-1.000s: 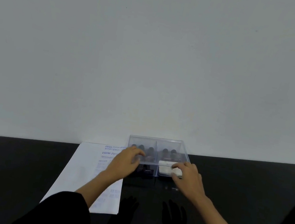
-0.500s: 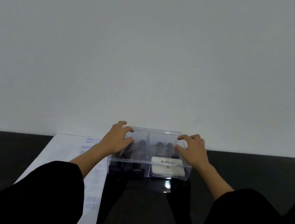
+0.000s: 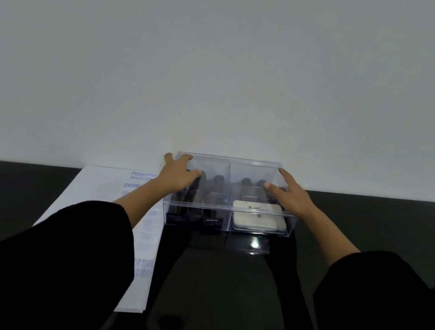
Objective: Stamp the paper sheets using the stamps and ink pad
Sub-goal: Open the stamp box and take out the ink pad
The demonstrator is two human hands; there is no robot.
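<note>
A clear plastic box (image 3: 254, 162) with a lid stands on the black table near the wall. Inside it, dark-handled stamps (image 3: 215, 193) fill the left half, two more stamps (image 3: 247, 189) stand at the back right, and a white ink pad (image 3: 257, 218) lies at the front right. My left hand (image 3: 176, 176) grips the box's upper left edge, fingers curled over the top. My right hand (image 3: 290, 196) holds the upper right edge, thumb on top. A white paper sheet (image 3: 99, 187) with blue stamped text lies left of the box, partly under my left arm.
The glossy black table (image 3: 375, 221) stretches right of the box and toward me. A plain white wall stands directly behind the box. My black sleeves cover the near part of the table and the lower end of the paper.
Both hands have moved from the box's front to its upper left and right edges, and the view has come closer to the box.
</note>
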